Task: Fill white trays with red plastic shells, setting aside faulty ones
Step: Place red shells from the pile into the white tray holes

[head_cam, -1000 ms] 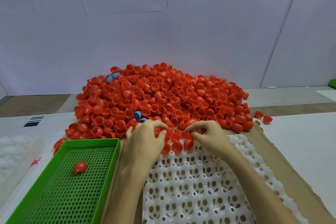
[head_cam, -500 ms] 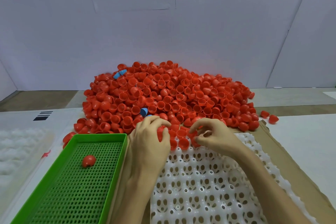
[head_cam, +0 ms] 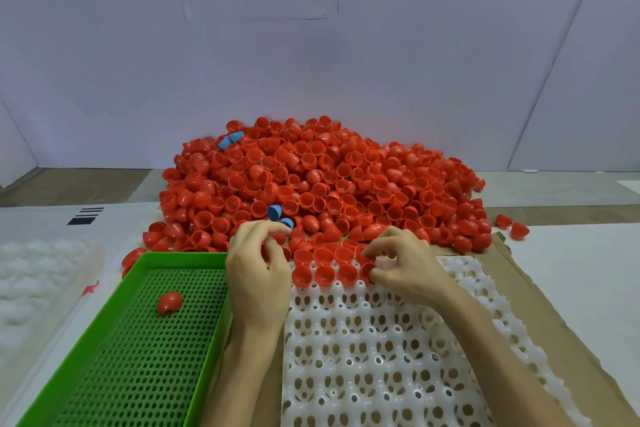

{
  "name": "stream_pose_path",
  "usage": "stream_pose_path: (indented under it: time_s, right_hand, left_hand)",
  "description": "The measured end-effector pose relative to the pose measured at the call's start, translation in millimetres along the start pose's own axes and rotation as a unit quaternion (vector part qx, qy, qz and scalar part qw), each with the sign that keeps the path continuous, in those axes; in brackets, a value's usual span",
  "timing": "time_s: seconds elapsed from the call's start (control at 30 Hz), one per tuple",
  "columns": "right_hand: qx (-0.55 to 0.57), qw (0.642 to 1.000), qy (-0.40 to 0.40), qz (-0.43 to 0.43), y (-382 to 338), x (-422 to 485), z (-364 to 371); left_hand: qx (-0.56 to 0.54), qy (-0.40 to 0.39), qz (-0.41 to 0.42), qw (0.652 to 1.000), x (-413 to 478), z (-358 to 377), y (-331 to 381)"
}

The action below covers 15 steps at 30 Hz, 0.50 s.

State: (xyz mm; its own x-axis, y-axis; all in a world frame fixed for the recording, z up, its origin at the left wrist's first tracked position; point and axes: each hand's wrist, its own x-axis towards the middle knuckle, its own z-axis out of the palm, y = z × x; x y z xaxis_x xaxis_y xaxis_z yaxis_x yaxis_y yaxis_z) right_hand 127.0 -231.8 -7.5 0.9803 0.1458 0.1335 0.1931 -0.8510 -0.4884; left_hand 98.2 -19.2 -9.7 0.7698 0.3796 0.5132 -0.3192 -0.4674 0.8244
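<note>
A big heap of red plastic shells (head_cam: 322, 184) fills the back of the table. In front of it lies a white tray (head_cam: 381, 350) with round pockets; several red shells (head_cam: 325, 270) sit open side up in its far rows. My left hand (head_cam: 258, 274) hovers at the tray's far left corner with curled fingers pinching a red shell (head_cam: 266, 250). My right hand (head_cam: 405, 262) is at the far row, its fingertips pinching a red shell (head_cam: 367, 258) over a pocket. A green perforated tray (head_cam: 138, 357) at the left holds one red shell (head_cam: 169, 302).
A few blue shells (head_cam: 277, 213) lie among the red ones, more at the heap's top left (head_cam: 230, 140). Brown cardboard (head_cam: 554, 315) lies under the white tray. Two stray red shells (head_cam: 512, 225) sit at the right. A white foam-like sheet (head_cam: 38, 274) lies far left.
The view has shifted a little. My right hand's fingers have come down onto the tray's far row with a shell. My left hand stays at the tray's far left corner with its shell.
</note>
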Motion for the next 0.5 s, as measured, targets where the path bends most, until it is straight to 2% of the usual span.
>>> stream_pose_path:
  time_s: [0.37, 0.5]
  right_hand:
    - [0.033, 0.999, 0.004, 0.015, -6.1, 0.5, 1.2]
    - [0.001, 1.0, 0.003, 0.01, -5.5, 1.6, 2.5]
  left_hand:
    - [-0.008, -0.026, -0.026, 0.999, -2.4, 2.0, 0.5]
    - [-0.005, -0.039, -0.022, 0.999, -2.4, 2.9, 2.2]
